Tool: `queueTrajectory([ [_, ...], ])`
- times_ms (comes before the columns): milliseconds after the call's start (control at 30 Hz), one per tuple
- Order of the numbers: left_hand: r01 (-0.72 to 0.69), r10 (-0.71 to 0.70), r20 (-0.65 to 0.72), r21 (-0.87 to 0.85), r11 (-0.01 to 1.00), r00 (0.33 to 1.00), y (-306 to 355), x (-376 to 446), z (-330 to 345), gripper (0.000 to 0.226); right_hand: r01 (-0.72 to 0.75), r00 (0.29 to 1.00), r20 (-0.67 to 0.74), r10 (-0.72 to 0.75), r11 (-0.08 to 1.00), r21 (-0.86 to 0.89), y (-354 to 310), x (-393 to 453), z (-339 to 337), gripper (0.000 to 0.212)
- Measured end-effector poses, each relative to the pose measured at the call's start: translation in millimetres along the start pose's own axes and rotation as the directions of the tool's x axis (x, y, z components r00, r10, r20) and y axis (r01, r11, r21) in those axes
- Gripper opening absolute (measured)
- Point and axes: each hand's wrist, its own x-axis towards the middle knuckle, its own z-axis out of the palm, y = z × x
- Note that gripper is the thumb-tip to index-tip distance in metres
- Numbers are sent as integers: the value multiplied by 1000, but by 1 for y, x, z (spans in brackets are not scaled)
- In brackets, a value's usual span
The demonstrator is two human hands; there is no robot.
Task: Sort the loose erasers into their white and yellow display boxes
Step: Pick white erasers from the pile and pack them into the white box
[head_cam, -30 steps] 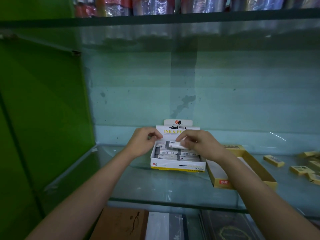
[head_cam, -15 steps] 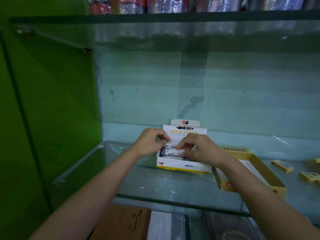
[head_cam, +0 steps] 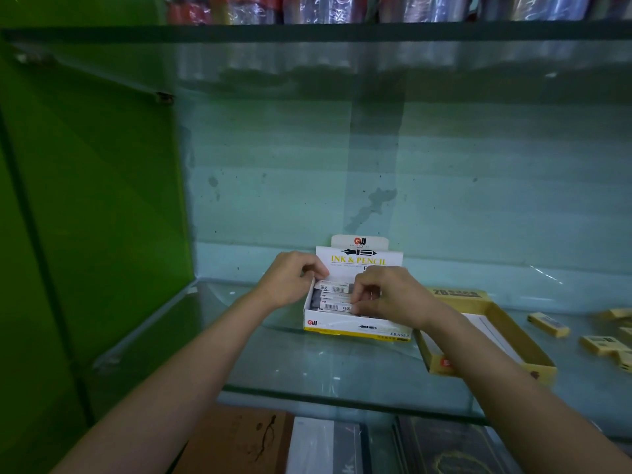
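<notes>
A white display box [head_cam: 355,328] marked INK & PENCIL stands on the glass shelf, its lid flap upright behind it. Several grey-and-white erasers [head_cam: 333,289] lie in rows inside. My left hand [head_cam: 290,282] sits at the box's left rear corner with curled fingers on the edge. My right hand [head_cam: 386,295] is over the box's right half, its fingertips pinching the end of the front eraser [head_cam: 337,307]. An open yellow box [head_cam: 492,336] lies to the right of the white one. Loose yellow erasers [head_cam: 547,323] are scattered further right.
The glass shelf [head_cam: 307,364] meets a green wall [head_cam: 85,200] on the left and a pale wall behind. Another glass shelf above carries wrapped goods [head_cam: 376,8]. Books [head_cam: 239,443] lie on the level below, seen past the shelf's front edge.
My right hand has brought the eraser it held above the box down into the box's front row. My left hand stays at the left rear corner. The view shifted a little.
</notes>
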Motion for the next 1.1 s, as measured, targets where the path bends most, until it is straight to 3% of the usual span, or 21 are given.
queueTrajectory([
  [167, 15, -15, 2, -18, 1000, 1000, 1, -1, -2, 31, -110, 961, -247, 123, 992, 68, 6, 2, -6, 14],
  [233, 16, -16, 40, -13, 1000, 999, 3, -2, -2, 24, -186, 939, -284, 195, 981, 59, 10, 3, -8, 17],
  [400, -38, 36, 85, 18, 999, 996, 3, -2, -1, 16, -222, 939, -258, 228, 974, 52, 10, 2, -7, 19],
  [533, -76, 80, 14, -203, 976, 997, 9, -3, 1, 16, -155, 959, -216, 184, 977, 144, 5, 2, -8, 14],
  [633, -102, 98, -30, -375, 921, 995, 16, -3, 2, 16, -136, 976, -147, 163, 975, 177, 6, 1, -9, 28],
  [700, -105, 99, -38, -418, 902, 994, 17, -3, 2, 18, -109, 975, -158, 157, 955, 274, 7, 1, -9, 28],
  [800, -84, 95, 2, -441, 894, 996, 19, -4, 5, 22, -55, 972, -175, 157, 877, 478, 5, 2, -8, 5],
  [833, -73, 94, 24, -450, 890, 995, 21, -4, 6, 24, -50, 973, -172, 156, 865, 500, 4, 2, -8, 7],
  [933, -68, 110, 63, -461, 885, 992, 24, -4, 10, 33, -40, 979, -158, 131, 879, 475, 2, 2, -8, 9],
  [1100, -122, 178, 100, -414, 902, 979, 23, -5, 11, 26, -76, 984, -111, 137, 896, 437, 2, -1, -8, 17],
])
